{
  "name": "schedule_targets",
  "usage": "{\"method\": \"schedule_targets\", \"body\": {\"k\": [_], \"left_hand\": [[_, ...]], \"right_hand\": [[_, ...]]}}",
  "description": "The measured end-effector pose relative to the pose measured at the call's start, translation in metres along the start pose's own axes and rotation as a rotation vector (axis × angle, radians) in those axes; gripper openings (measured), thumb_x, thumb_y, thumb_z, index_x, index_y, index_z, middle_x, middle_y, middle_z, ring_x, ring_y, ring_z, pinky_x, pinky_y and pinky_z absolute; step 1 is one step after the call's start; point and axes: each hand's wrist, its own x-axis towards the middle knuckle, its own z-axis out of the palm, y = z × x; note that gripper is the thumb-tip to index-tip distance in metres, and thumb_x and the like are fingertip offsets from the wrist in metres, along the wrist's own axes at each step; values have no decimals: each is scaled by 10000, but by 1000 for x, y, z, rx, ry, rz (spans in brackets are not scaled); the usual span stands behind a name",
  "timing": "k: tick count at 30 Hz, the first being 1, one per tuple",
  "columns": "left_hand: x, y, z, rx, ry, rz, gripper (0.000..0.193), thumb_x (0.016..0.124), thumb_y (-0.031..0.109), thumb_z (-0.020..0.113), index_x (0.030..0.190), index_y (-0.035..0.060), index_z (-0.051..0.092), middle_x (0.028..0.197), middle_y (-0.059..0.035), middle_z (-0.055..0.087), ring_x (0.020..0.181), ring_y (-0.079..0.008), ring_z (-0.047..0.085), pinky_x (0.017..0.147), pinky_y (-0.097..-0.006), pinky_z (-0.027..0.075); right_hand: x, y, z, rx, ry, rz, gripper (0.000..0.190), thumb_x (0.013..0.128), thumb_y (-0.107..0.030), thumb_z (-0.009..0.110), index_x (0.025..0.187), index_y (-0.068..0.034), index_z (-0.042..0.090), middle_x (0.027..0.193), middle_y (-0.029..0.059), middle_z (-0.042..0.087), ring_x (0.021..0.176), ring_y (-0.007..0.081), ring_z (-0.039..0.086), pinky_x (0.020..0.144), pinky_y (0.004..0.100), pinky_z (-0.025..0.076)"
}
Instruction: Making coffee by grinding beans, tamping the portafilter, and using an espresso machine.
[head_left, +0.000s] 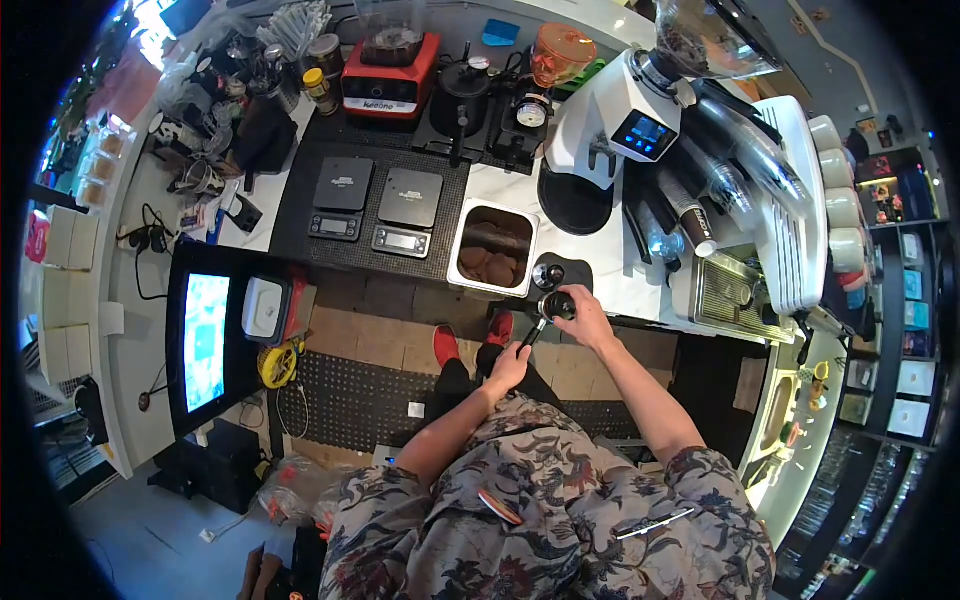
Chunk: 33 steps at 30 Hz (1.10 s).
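My left hand (511, 369) is closed around the black handle of a portafilter (533, 335), whose head lies at the counter's front edge. On top of that head sits a round black tool, a coffee tamper or distributor (559, 305), with my right hand (585, 319) gripping it. A second round metal-and-black tool (548, 275) stands on a black mat (576, 274) just behind. Left of the mat, a steel container (493, 288) holds brown coffee grounds and pucks. What is inside the portafilter's basket is hidden.
Two digital scales (343, 184) lie on a black mat at the left. Behind stand a red blender base (390, 79), a white coffee grinder (592, 127) and stacked cups (686, 214). An espresso machine (787, 202) stands at the right, and a monitor (206, 337) at the left.
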Motion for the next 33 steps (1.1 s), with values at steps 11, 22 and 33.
{"method": "schedule_targets", "body": {"k": [11,22,33], "left_hand": [[0,2,0,-25,-5,-51,517,1011,474,470,1324,69,540,1242,-244,620,1201,-435,554,991,-485,439],[5,-2,4,-48,-16,-113,560,1021,489,447,1400,79,491,1360,-214,570,1284,-402,509,1048,-460,413],[0,11,-7,-75,-119,-214,615,1019,491,459,1462,65,441,1468,-198,487,1365,-364,444,1094,-434,378]], "right_hand": [[3,-17,9,-172,-9,-17,581,709,-150,803,1227,13,595,1183,208,620,1106,386,604,966,421,493],[31,-26,7,-508,-285,13,576,685,-251,868,1141,8,629,1065,225,649,1033,388,645,886,448,542],[13,-23,9,-510,-116,-151,698,831,-510,716,1263,8,540,1096,250,639,922,407,674,833,469,556]]}}
